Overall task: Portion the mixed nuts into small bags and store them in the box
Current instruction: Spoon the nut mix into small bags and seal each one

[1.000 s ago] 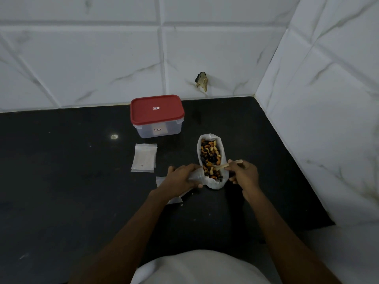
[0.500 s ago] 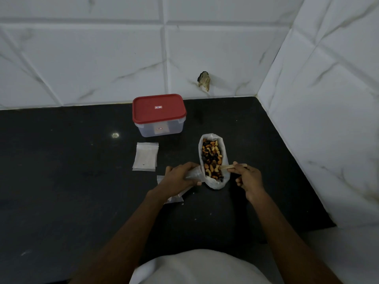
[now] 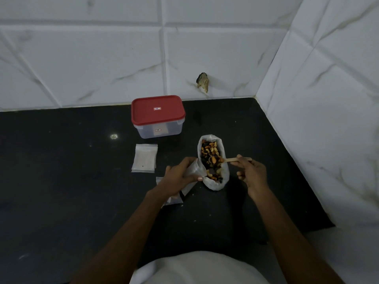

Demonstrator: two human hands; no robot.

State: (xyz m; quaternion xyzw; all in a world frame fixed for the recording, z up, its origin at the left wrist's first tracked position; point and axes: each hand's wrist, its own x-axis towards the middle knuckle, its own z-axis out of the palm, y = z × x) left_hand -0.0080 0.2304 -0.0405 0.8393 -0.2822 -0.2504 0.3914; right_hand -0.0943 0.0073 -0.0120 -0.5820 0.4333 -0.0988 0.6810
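The open nut bag (image 3: 215, 184) is laid on the black countertop (image 3: 61, 181) and is taken here as the centre of the dial, with twelve toward the tiled back wall (image 3: 102, 58). Through its wide mouth mixed nuts (image 3: 209, 149) are seen. A wooden spoon (image 3: 232, 160) is pinched by the handle between the thumb and fingers of the right hand (image 3: 251, 174), which is placed at three o'clock; its bowl is sunk among the nuts and a few are carried on it. At eight o'clock a small clear bag (image 3: 195, 171) is gripped by the left hand (image 3: 179, 176), fingers curled round it, its mouth held just beside the nut bag's rim. Another flat bag (image 3: 174, 199) is partly covered beneath that hand. A stack of empty small bags (image 3: 144, 158) is laid at nine o'clock, well apart from the hands. The box (image 3: 158, 128), closed with a red lid (image 3: 158, 109), is set at ten o'clock near the wall
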